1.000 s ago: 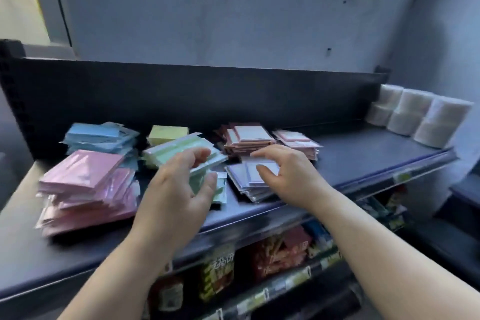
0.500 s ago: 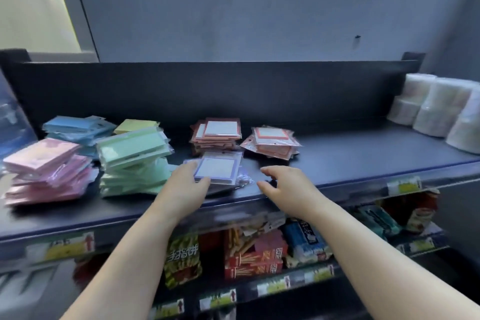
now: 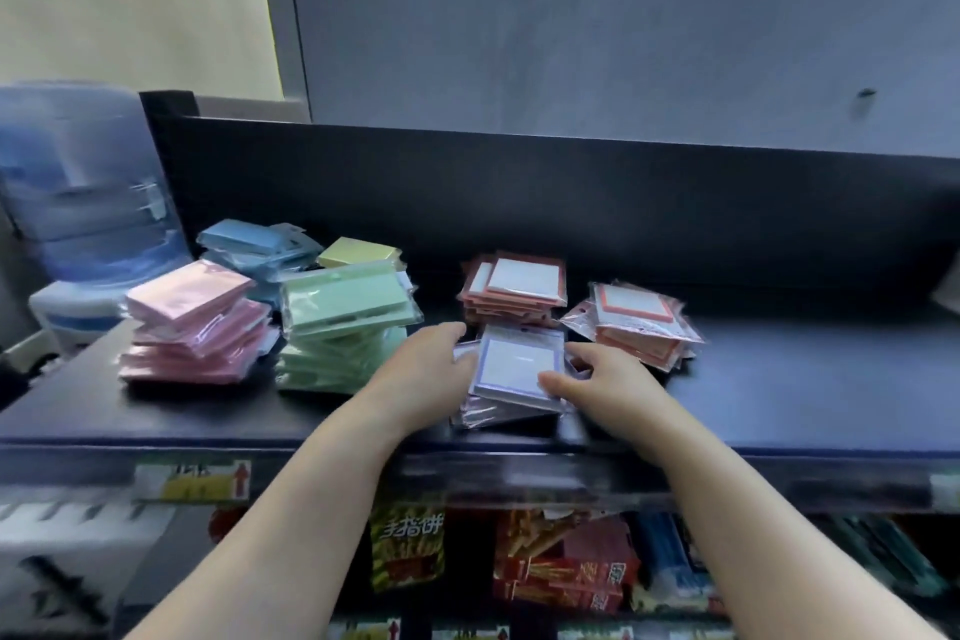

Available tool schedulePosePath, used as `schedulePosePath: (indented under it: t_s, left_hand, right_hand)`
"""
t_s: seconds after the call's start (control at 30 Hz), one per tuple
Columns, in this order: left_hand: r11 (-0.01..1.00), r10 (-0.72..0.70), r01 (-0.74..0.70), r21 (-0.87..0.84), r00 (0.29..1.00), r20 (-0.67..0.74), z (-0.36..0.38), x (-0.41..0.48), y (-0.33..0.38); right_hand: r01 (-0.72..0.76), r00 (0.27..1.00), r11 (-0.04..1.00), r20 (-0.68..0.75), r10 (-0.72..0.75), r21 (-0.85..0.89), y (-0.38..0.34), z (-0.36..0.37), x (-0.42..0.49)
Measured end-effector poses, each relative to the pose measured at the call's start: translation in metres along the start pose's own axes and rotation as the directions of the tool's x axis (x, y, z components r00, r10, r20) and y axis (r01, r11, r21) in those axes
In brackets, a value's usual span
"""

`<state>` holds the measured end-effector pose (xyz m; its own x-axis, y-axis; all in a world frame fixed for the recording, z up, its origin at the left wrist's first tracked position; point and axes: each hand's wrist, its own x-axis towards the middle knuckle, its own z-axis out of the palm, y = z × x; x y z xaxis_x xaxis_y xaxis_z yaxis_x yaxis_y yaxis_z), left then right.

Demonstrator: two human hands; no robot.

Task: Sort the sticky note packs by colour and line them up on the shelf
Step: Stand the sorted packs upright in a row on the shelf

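On the dark shelf (image 3: pixel 805 395) stand sorted piles of sticky note packs: pink (image 3: pixel 195 327), green (image 3: pixel 343 327), blue (image 3: pixel 254 244) and one yellow pack (image 3: pixel 358 252) behind them. Further right are a red-bordered pile (image 3: pixel 522 283) and an orange-bordered pile (image 3: pixel 641 322). A purple-bordered pile (image 3: pixel 514 372) lies near the front edge between my hands. My left hand (image 3: pixel 431 374) curls against its left side. My right hand (image 3: pixel 608 385) grips its right side, thumb on the top pack's near corner.
A blue water bottle on a dispenser (image 3: pixel 78 182) stands left of the shelf. The black back panel (image 3: pixel 571 203) rises behind the piles. Snack boxes (image 3: pixel 561 566) fill the lower shelf, with a price label (image 3: pixel 192 478) on the front rail.
My left hand left the green pile and moved right to the purple-bordered pile. My right hand closed in on that pile's right side. The view swung left.
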<state>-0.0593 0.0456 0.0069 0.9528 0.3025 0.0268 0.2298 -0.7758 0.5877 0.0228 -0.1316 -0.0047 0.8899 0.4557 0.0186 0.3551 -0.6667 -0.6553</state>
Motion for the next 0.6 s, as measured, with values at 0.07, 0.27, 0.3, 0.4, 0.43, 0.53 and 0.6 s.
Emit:
schedulePosePath:
  t_s: [0.07, 0.27, 0.3, 0.4, 0.43, 0.53, 0.6]
  left_hand:
    - [0.998, 0.016, -0.022, 0.066, 0.997, 0.078, 0.006, 0.012, 0.005]
    - [0.962, 0.164, -0.173, 0.212, 0.985, 0.062, 0.034, 0.036, -0.012]
    - [0.961, 0.159, -0.166, 0.220, 0.986, 0.050, 0.035, 0.037, -0.013]
    - [0.958, 0.108, -0.115, 0.263, 0.993, 0.041, 0.033, 0.038, -0.011]
    - [0.958, 0.086, -0.094, 0.269, 0.995, 0.042, 0.031, 0.040, -0.011]
    - [0.967, 0.037, -0.048, 0.251, 0.998, 0.049, 0.024, 0.044, -0.010]
    - [0.969, 0.006, -0.023, 0.245, 0.998, 0.069, 0.020, 0.044, -0.006]
  right_hand:
    - [0.023, 1.000, 1.000, -0.007, -0.023, -0.003, 0.003, 0.001, 0.001]
    - [0.106, 0.993, 0.994, -0.041, -0.108, -0.036, 0.005, 0.002, -0.002]
    - [0.131, 0.991, 0.991, -0.019, -0.132, -0.039, 0.004, 0.003, -0.004]
    - [0.148, 0.989, 0.989, 0.034, -0.147, -0.022, 0.003, 0.002, -0.007]
    - [0.146, 0.989, 0.989, 0.036, -0.145, -0.021, 0.003, 0.002, -0.007]
    - [0.142, 0.990, 0.989, 0.009, -0.142, -0.040, 0.005, 0.004, -0.004]
    - [0.154, 0.988, 0.987, 0.003, -0.154, -0.045, 0.006, 0.007, -0.002]
